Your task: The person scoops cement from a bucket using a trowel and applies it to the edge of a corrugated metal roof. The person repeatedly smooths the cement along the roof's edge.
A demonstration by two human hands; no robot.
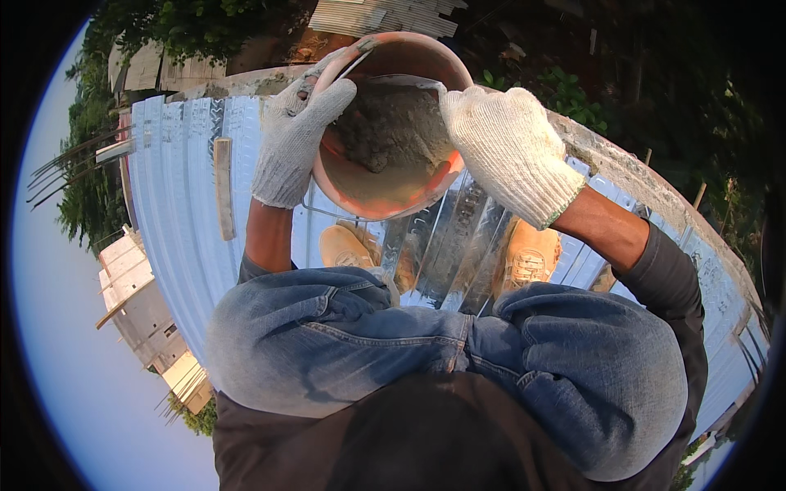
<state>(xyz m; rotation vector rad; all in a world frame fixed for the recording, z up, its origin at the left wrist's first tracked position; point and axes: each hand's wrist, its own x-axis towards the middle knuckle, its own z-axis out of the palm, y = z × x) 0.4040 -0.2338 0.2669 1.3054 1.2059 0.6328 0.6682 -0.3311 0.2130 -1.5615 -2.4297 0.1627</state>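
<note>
A tilted orange-red bucket (393, 206) holds wet grey mortar (389, 123), its mouth facing me. My left hand (304, 123), in a white knit glove with dark marks on the fingers, grips the bucket's left rim, thumb over the edge. At the right rim my gloved right hand (512, 147) is closed in a fist. A pale, thin edge runs from this fist across the top of the mortar; mortar and fingers hide what it belongs to. The bucket's thin wire handle (354, 64) shows near my left fingers.
I squat on ribbed metal sheets (180, 164), tan shoes (528, 254) below the bucket. A wood strip (223, 188) lies at left. A rough concrete edge (630, 168) curves around the far and right sides, with lower ground beyond. Bare rods (74, 168) jut out at far left.
</note>
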